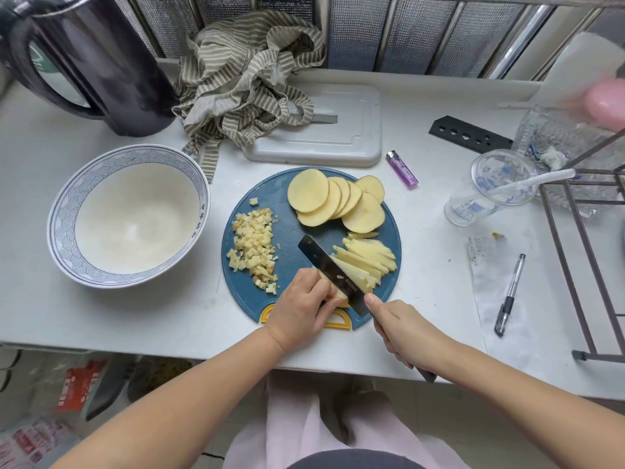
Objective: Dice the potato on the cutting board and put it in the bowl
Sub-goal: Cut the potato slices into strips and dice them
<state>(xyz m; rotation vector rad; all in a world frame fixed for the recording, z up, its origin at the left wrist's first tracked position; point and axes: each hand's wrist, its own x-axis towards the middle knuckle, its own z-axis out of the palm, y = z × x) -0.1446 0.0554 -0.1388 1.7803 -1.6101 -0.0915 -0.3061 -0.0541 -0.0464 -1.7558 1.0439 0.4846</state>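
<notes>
Because the left hand (301, 306) pinches the potato stack (342, 299) right against the knife (329, 270) that the right hand (400, 328) grips by its handle, a slip could nick a fingertip. On the cutting board (291, 228) at the front edge of the desk (169, 316), loose dice (253, 248) could scatter short of the bowl (64, 211).

Bowl (200, 216) characters, knife (329, 274) stamp, lighter (402, 169) print: all too small to read.

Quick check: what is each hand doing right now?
Left hand: curled fingers hold the pale yellow potato piece being cut.
Right hand: grips the black-bladed kitchen knife.
</notes>
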